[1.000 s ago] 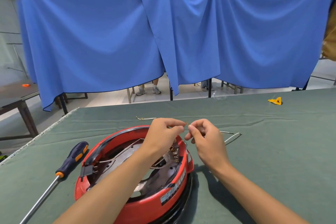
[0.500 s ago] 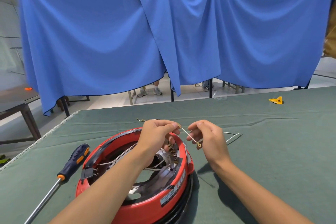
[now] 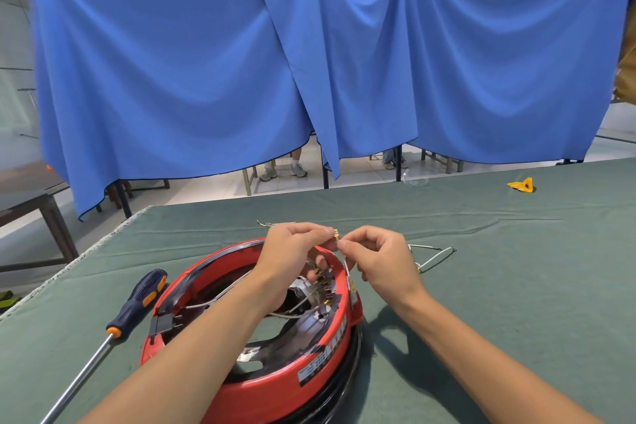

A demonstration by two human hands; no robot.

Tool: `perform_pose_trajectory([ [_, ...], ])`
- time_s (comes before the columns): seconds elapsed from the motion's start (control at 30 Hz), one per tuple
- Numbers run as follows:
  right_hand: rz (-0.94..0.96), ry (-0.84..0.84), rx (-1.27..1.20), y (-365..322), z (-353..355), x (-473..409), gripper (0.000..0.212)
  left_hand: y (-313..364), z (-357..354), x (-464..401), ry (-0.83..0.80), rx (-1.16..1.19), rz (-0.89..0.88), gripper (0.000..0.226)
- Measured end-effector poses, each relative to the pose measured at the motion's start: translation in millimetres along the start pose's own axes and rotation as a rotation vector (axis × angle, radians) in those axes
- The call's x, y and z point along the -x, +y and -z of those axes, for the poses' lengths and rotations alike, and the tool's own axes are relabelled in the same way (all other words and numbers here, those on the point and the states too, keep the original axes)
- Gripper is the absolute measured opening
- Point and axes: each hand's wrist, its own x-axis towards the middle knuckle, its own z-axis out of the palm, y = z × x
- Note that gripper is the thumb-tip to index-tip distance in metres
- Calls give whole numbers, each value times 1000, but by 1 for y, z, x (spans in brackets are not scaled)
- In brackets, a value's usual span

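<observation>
Brass terminal (image 3: 336, 235): on the end of a thin white wire (image 3: 346, 267), just above the far rim of the red housing (image 3: 275, 385).
Left hand (image 3: 292, 248): fingers curled, thumb and forefinger pinching the terminal.
Right hand (image 3: 378, 258): fingers curled, pinching the wire just beside the terminal.
Screwdriver (image 3: 137, 299): lying left of the housing.

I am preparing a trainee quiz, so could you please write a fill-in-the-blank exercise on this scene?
1. The screwdriver lies to the ____ of the red appliance housing.
2. The left hand and right hand both pinch a thin ____.
3. The cloth hung behind the table is ____.
Missing words: left; wire; blue.
</observation>
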Motion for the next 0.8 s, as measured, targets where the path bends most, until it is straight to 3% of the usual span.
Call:
perform_pose_trajectory([
  [0.17, -7, 3, 5, -2, 1, -2, 21, 5, 5, 0, 35, 15, 36, 24],
  [0.27, -27, -8, 6, -3, 2, -1, 17, 10, 19, 3, 126, -135, -10, 25],
  [0.37, -33, -30, 22, -4, 0, 1, 11, 10, 44, 14, 214, -534, -101, 26],
  [0.47, -35, -45, 29, -7, -5, 6, 11, 4, 69, 32, 322, -1055, -76, 22],
  [0.53, -23, -32, 70, -8, -7, 8, 12, -4, 80, 43, 377, -1236, -82, 19],
  [0.7, 32, -14, 179, -14, -14, 17, 10, -8, 87, 53, 365, -1237, -192, 20],
  [0.8, 49, 2, 176, -20, -21, 21, 10, 6, 68, 50, 196, -801, -193, 19],
])
